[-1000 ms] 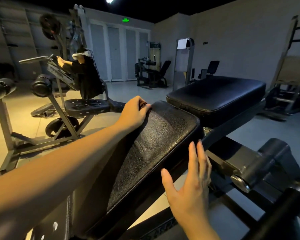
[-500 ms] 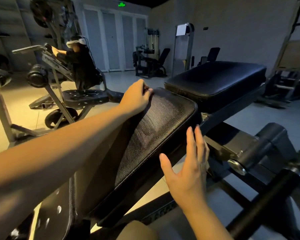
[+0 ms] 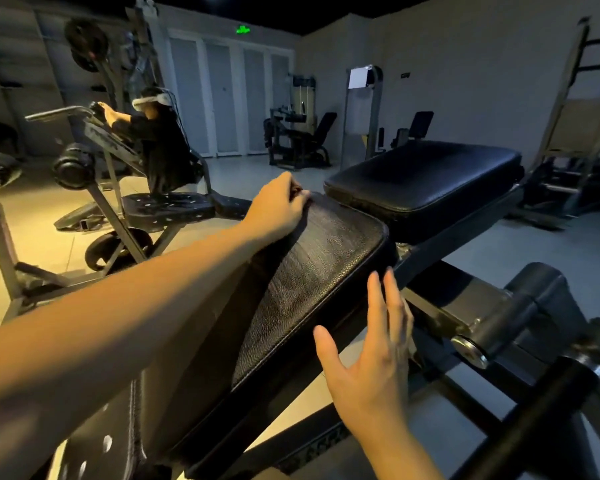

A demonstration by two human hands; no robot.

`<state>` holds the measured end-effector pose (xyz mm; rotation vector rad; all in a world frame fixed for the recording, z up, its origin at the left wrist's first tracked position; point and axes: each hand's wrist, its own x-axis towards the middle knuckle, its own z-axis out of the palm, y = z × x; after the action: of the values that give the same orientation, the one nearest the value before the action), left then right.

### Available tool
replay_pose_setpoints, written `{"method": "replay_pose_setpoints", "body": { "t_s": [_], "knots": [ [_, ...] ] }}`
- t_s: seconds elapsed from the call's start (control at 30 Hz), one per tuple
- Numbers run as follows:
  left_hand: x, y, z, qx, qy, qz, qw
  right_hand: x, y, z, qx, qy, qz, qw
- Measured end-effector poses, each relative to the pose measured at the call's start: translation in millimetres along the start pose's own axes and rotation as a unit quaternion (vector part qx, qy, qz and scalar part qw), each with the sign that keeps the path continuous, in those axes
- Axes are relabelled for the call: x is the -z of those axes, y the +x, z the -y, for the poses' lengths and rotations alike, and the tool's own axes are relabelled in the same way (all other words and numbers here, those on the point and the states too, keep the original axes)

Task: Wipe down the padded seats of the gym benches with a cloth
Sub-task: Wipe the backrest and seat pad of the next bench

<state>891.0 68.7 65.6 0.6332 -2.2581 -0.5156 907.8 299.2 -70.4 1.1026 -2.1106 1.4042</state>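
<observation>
Bench point(image 3: 465, 233) first: black frame running on under and past both hands. Well off to the left of left hand point(image 3: 278, 206), a machine point(image 3: 118, 202) with a person point(image 3: 160, 143) seated at it.

Just beyond left hand's fingertips, far pad point(image 3: 426, 174): flat, black, touched by neither hand. Beneath left hand and forearm, near pad point(image 3: 319, 271): tilted, grained, with faint lengthwise streaks trailing back from the knuckles toward the elbow.

Left hand planted on near pad's far-left corner, fingers curled down tight. Judged clamped on cloth point(image 3: 303, 195), with only a dark scrap peeping out at the fingertips, too small to be sure of. Right hand point(image 3: 371, 351) spread, fingers straight, thumb splayed, holding nothing. Fingertips just beside near pad's right edge; no telling whether touching or hovering.

Hardly any change over the last second: left hand parked on the same corner throughout, right hand kept by the same edge, only the view bobbing. Reads as the top of a stroke, not mid-sweep. Next move probably a drag back toward the body along near pad, with right hand steadying. Far pad seemingly still to be done, so task judged no more than partway through.
</observation>
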Motion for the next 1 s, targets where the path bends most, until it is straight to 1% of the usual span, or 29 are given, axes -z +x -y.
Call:
{"method": "replay_pose_setpoints", "body": {
  "t_s": [0.03, 0.07, 0.1, 0.13, 0.2, 0.27, 0.3, 0.33, 0.37, 0.4, 0.43, 0.5, 0.53, 0.57, 0.6, 0.67, 0.7, 0.77, 0.83, 0.87, 0.9, 0.93, 1.0],
  "knots": [
    [1, 0, -2, 0.010, 0.003, 0.009, 1.000, 1, 0, 1, -0.006, 0.003, 0.004, 1.000],
    [2, -8, -6, 0.001, -0.006, 0.016, 1.000, 1, 0, 2, -0.009, 0.003, 0.008, 1.000],
    [5, -21, -13, -0.028, -0.024, 0.024, 0.999, 2, -1, 2, -0.006, 0.002, 0.012, 1.000],
    [8, -40, -22, -0.075, -0.045, 0.037, 0.995, 2, 0, 3, -0.001, 0.000, 0.012, 1.000],
    [14, -81, -41, -0.194, -0.066, 0.068, 0.976, 1, 1, 3, 0.003, -0.002, 0.003, 1.000],
    [19, -107, -55, -0.299, -0.037, 0.067, 0.951, 2, 1, 3, -0.002, -0.004, 0.001, 1.000],
    [19, -112, -58, -0.331, -0.019, 0.054, 0.942, 2, 1, 2, -0.002, -0.005, -0.001, 1.000],
    [18, -110, -58, -0.340, -0.016, 0.041, 0.939, 2, 0, 2, 0.000, -0.005, -0.003, 1.000],
    [15, -103, -56, -0.325, -0.025, 0.030, 0.945, 2, 0, 2, 0.002, -0.005, -0.004, 1.000],
    [10, -89, -51, -0.292, -0.032, 0.017, 0.956, 2, 1, 1, 0.003, -0.006, -0.003, 1.000],
    [5, -69, -44, -0.244, -0.027, 0.007, 0.969, 1, 1, 1, 0.001, -0.009, -0.001, 1.000],
    [-1, -23, -22, -0.112, 0.005, 0.004, 0.994, 0, 0, 0, -0.003, -0.008, 0.005, 1.000],
    [-2, -4, -11, -0.051, 0.025, 0.008, 0.998, 1, -1, -1, -0.005, -0.003, 0.009, 1.000],
    [-3, 10, -3, -0.009, 0.040, 0.010, 0.999, 1, -1, -1, -0.008, 0.004, 0.014, 1.000],
    [-3, 17, 1, 0.012, 0.052, 0.008, 0.999, 2, -1, 0, -0.011, 0.008, 0.020, 1.000],
    [-2, 9, -5, 0.002, 0.068, 0.005, 0.998, 3, 0, 1, -0.010, 0.007, 0.026, 1.000],
    [-1, -4, -14, -0.024, 0.064, 0.009, 0.998, 3, 0, 2, -0.008, 0.007, 0.027, 1.000],
    [2, -41, -38, -0.129, 0.019, 0.024, 0.991, 2, 1, 2, -0.003, 0.009, 0.024, 1.000],
    [7, -74, -58, -0.253, -0.028, 0.038, 0.966, 0, 1, 1, -0.002, 0.002, 0.020, 1.000],
    [7, -80, -62, -0.293, -0.041, 0.041, 0.954, 1, 1, -1, -0.001, -0.002, 0.016, 1.000],
    [7, -79, -60, -0.303, -0.048, 0.041, 0.951, 0, 0, -2, -0.002, -0.003, 0.014, 1.000],
    [5, -71, -55, -0.284, -0.046, 0.036, 0.957, 1, 0, -2, -0.002, -0.002, 0.014, 1.000],
    [1, -39, -36, -0.187, -0.008, 0.017, 0.982, 2, 0, -2, -0.002, 0.002, 0.021, 1.000]
  ]
}}
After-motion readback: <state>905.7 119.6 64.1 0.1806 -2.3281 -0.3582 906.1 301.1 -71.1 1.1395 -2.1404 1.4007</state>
